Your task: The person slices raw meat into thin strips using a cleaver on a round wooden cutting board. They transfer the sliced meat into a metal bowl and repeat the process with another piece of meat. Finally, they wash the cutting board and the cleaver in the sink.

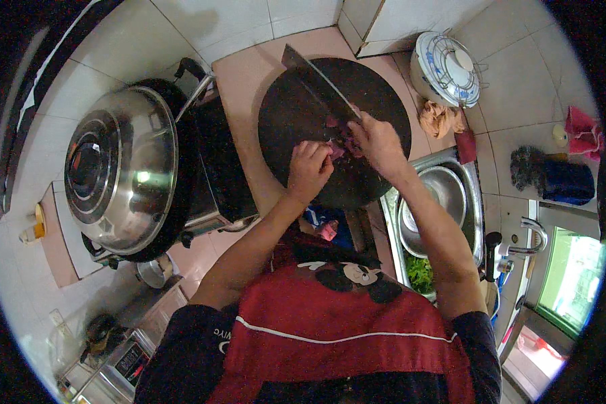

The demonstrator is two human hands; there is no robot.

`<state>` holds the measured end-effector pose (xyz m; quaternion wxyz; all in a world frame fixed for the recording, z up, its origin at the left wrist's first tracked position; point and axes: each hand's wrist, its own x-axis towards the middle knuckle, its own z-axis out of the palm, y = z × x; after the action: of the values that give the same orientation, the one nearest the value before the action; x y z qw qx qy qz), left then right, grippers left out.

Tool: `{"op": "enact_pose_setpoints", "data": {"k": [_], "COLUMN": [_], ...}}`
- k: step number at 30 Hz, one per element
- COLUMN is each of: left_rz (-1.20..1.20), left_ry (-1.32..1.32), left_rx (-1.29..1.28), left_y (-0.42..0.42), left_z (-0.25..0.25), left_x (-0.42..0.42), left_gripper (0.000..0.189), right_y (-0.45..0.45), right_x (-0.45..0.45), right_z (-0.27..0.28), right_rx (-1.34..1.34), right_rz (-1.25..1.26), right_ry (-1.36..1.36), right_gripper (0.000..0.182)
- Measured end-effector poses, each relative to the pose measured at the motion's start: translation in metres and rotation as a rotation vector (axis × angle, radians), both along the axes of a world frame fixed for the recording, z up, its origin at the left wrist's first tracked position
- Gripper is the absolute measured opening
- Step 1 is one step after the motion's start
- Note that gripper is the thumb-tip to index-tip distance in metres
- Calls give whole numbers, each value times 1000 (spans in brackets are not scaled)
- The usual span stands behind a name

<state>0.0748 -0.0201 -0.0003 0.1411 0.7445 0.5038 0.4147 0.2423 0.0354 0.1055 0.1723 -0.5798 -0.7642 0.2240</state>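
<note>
A round dark chopping board [293,96] lies on the pink-tiled counter. My right hand [379,146] grips a cleaver [323,83], its broad blade pointing up and left over the board. Beneath and beside that hand are dark red pieces of what looks like raw meat [351,144]. At the lower left of the board, my left hand [310,169] has its fingers curled on a pinkish piece of the meat [336,150].
A domed metal lid [146,131] covers a wok on the stove at left. To the right, a sink [477,222] holds metal bowls [457,187] and leafy greens [419,272]. Behind it are a lidded enamel pot [434,60], a crumpled cloth [434,118] and a faucet [535,237].
</note>
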Motion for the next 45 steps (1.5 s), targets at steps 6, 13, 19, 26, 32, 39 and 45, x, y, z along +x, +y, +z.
{"op": "enact_pose_setpoints", "data": {"k": [6,13,19,26,32,39,45], "left_rz": [25,36,32,31,-42,-9,-19], "left_ry": [-41,75,121,69,0,-2,2], "left_rx": [4,-61,-52,-20,-84,3,-38], "left_y": [2,-2,-3,-3,0,0,0], "left_z": [-4,-6,-10,-6,-4,0,-1], "left_x": [5,4,2,5,2,4,3], "left_gripper": [19,28,34,29,21,22,21], "right_y": [-52,-97,-76,-28,9,-23,-59], "right_x": [44,56,39,-12,-5,20,43], "right_z": [26,10,4,-18,-48,8,1], "right_rx": [-43,-157,-135,-64,67,-16,-102], "right_rz": [94,201,244,182,96,34,95], "right_ry": [-104,-393,-383,-289,68,-62,-149], "right_gripper": [15,21,17,13,24,23,16]}}
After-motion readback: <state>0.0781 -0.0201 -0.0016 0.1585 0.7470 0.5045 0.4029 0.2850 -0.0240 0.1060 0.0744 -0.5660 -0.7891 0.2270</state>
